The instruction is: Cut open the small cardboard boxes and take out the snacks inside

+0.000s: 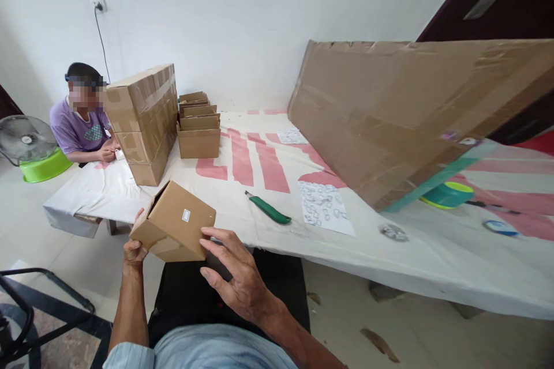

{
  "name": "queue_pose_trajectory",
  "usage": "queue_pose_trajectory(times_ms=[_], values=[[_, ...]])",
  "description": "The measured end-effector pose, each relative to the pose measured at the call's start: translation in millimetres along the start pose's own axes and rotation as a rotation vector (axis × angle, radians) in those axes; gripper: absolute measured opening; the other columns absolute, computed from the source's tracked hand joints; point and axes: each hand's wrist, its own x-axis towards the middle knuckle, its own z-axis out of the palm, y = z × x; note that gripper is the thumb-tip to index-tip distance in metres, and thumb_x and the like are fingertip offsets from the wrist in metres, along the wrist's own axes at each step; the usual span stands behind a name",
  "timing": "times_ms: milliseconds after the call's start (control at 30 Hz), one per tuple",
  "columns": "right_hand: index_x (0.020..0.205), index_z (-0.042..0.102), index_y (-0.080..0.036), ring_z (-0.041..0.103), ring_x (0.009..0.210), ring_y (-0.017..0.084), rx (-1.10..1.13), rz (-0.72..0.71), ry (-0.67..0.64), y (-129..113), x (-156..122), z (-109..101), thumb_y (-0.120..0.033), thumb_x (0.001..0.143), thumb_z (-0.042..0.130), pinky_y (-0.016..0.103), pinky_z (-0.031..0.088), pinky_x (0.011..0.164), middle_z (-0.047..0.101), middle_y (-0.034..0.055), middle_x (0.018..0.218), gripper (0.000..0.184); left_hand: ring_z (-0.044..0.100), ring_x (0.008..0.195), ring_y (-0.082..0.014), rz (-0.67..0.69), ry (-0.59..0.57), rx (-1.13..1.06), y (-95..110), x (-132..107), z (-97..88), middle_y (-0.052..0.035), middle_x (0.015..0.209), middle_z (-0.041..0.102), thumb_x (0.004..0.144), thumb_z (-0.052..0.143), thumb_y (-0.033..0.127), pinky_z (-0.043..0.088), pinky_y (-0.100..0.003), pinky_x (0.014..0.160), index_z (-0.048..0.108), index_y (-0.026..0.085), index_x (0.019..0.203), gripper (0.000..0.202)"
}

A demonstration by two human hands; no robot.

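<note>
A small brown cardboard box with a little white label is held tilted above my lap, just off the table's front edge. My left hand grips its left side, the thumb on the near face and the other fingers mostly hidden behind. My right hand has its fingers spread, with fingertips at the box's right edge; whether they press on it I cannot tell. On the table beyond the box lies a green-handled utility knife, its tip pointing to the far left.
A stack of taped cartons stands at the left, beside several open small boxes. A large cardboard panel leans at the right. Printed paper, a clear tape roll and a green bowl lie nearby. Another person sits far left.
</note>
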Motion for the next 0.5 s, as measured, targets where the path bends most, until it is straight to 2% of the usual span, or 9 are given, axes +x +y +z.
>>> queue_pose_trajectory(times_ms=[167, 333, 500], values=[[0.142, 0.063, -0.023, 0.065, 0.124, 0.03, -0.02, 0.104, 0.026, 14.2, -8.6, -0.7, -0.031, 0.101, 0.064, 0.05, 0.059, 0.105, 0.067, 0.016, 0.135, 0.042, 0.069, 0.12, -0.0343, 0.029, -0.111, 0.141, 12.2, -1.9, 9.1, -0.0076, 0.141, 0.07, 0.046, 0.091, 0.03, 0.058, -0.045, 0.103, 0.059, 0.031, 0.147, 0.106], [0.142, 0.066, -0.024, 0.062, 0.132, 0.03, 0.101, 0.356, 0.062, 47.6, -22.4, -6.4, -0.049, 0.104, 0.058, 0.05, 0.053, 0.113, 0.066, 0.0146, 0.14, 0.046, 0.059, 0.136, -0.0366, 0.141, -0.161, 0.346, 29.5, 0.6, 33.5, -0.0091, 0.148, 0.063, 0.042, 0.1, 0.034, 0.052, -0.038, 0.111, 0.056, 0.028, 0.149, 0.115], [0.138, 0.069, -0.023, 0.062, 0.134, 0.031, 0.297, 0.57, 0.11, 76.4, -27.4, -14.0, -0.06, 0.104, 0.051, 0.048, 0.052, 0.113, 0.067, 0.0133, 0.143, 0.053, 0.053, 0.142, -0.0418, 0.209, -0.275, 0.603, 30.3, 5.9, 63.5, -0.0141, 0.149, 0.06, 0.045, 0.105, 0.035, 0.047, -0.048, 0.117, 0.051, 0.025, 0.151, 0.119]])
